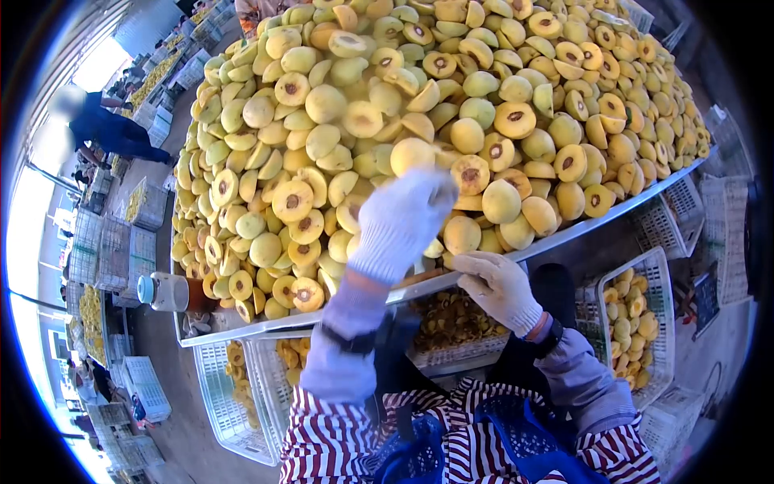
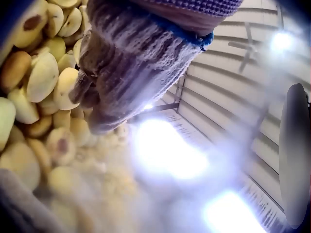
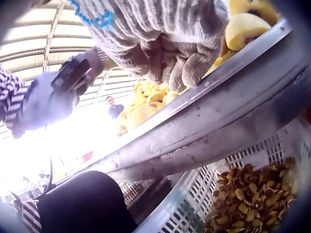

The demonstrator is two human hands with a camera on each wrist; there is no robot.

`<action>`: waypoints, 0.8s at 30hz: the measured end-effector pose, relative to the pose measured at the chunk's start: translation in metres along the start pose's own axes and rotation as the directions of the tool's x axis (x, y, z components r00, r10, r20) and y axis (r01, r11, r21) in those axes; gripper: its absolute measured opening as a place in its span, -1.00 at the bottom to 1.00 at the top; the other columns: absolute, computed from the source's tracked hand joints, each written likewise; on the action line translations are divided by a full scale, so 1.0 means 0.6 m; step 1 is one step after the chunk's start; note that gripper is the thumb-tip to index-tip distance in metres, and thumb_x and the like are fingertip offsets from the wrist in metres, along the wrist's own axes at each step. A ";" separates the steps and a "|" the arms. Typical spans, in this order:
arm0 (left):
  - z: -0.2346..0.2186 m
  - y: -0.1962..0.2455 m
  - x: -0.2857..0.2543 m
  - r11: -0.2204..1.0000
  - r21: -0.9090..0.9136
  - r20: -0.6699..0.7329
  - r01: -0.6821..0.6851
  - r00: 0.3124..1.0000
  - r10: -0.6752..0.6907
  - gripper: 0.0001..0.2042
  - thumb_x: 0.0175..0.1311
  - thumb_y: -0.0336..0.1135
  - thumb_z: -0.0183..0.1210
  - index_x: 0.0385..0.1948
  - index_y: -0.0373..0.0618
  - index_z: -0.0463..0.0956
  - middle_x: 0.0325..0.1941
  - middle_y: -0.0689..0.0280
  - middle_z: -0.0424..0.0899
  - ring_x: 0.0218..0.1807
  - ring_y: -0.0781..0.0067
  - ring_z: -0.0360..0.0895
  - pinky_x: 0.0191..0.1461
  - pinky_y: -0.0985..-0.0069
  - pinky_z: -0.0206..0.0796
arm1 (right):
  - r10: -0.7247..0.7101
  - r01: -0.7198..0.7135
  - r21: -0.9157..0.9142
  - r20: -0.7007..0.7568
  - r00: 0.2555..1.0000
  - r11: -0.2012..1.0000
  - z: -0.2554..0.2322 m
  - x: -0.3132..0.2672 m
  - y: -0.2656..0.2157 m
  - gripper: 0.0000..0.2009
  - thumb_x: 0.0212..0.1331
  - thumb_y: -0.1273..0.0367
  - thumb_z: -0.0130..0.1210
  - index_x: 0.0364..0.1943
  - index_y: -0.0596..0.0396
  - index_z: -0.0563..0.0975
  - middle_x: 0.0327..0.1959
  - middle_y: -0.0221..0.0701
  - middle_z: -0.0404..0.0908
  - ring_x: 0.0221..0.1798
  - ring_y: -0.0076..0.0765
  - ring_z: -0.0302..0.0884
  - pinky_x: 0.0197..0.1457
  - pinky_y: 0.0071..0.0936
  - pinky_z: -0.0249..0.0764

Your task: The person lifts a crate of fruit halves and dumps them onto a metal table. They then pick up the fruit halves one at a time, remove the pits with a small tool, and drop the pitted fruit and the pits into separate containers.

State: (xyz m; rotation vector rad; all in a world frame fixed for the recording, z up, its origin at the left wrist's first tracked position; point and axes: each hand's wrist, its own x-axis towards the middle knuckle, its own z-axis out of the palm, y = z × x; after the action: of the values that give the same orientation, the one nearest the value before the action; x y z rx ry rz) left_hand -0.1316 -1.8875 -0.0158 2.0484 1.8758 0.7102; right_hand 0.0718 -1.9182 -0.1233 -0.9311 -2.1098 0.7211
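A: Report left hand [image 1: 403, 222] first.

B: Recorded in a white knitted glove, over the near side of the heap of halved yellow fruit [image 1: 468, 135]. Seen blurred in the head view, with bent fingers in the left wrist view. Cannot tell whether grasping or free. Noted a yellow fruit [image 1: 413, 157] just beyond the fingers; cannot confirm contact.

A: And right hand [image 1: 496, 290]?

B: Found gloved likewise, to the right of the left hand and nearer the body, at the metal table edge [image 3: 209, 128]. Released, with fingers loosely bent and nothing visible in the grasp. Cannot confirm whether touching the rim.

A: Describe the heap.

B: Spread ahead of both hands and to either side. Made up largely of halves, many with brown centres showing.

A: List surroundings.

B: Below the right hand, a perforated crate [image 3: 197, 191] of brown pieces [image 3: 252, 194]. Out to its right, a second crate [image 1: 659, 282] with yellow fruit inside. Left of the left hand, on the table, a jar [image 1: 171, 292] with a pale blue cap. Farther left, a person in dark blue [image 1: 113, 133].
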 end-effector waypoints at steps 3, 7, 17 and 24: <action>0.044 -0.051 -0.096 0.973 0.153 0.265 -0.172 0.956 0.127 -0.72 0.25 0.02 0.24 -0.25 0.06 0.70 -0.35 0.25 0.70 -0.30 0.21 0.68 -0.28 0.24 0.51 | 0.126 -0.125 0.061 -0.019 0.992 0.990 -0.017 -0.011 0.016 -0.73 0.15 0.32 0.27 -0.06 0.00 0.64 -0.07 -0.31 0.70 -0.04 -0.10 0.66 0.03 -0.30 0.58; 0.108 -0.051 -0.128 0.923 0.386 0.250 0.010 0.961 -0.115 -0.53 0.21 0.25 0.16 -0.35 -0.01 0.71 -0.23 0.20 0.69 -0.17 0.13 0.66 -0.19 0.18 0.52 | 0.043 -0.043 0.008 -0.033 0.999 0.999 -0.013 0.005 0.012 -0.72 0.15 0.41 0.27 -0.04 0.09 0.64 -0.05 -0.24 0.68 -0.11 -0.15 0.69 -0.07 -0.39 0.61; 0.105 -0.051 -0.057 0.924 0.378 0.701 0.056 0.635 -0.325 -0.18 0.18 0.57 -0.13 -0.11 -0.08 0.70 0.00 0.06 0.71 0.05 0.00 0.65 0.06 0.12 0.47 | 0.145 -0.138 0.131 -0.043 0.989 0.982 -0.011 -0.022 0.008 -0.75 0.18 0.35 0.26 -0.06 0.03 0.65 -0.07 -0.30 0.69 -0.07 -0.17 0.67 -0.01 -0.37 0.59; 0.069 -0.026 -0.046 0.926 0.377 0.745 0.003 0.593 -0.306 -0.20 0.10 0.57 -0.03 -0.11 -0.06 0.70 -0.13 0.11 0.75 -0.04 0.06 0.68 0.05 0.27 0.47 | 0.144 -0.136 0.139 -0.052 0.988 0.981 -0.033 -0.048 0.003 -0.76 0.22 0.42 0.25 -0.04 0.13 0.65 -0.07 -0.30 0.69 -0.11 -0.31 0.68 -0.04 -0.51 0.58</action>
State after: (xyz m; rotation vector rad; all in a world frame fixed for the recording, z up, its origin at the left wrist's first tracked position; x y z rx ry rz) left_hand -0.1242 -1.9079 -0.0636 1.8377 1.6176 -0.5839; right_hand 0.1020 -1.9362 -0.1237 -1.0213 -1.9302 0.8833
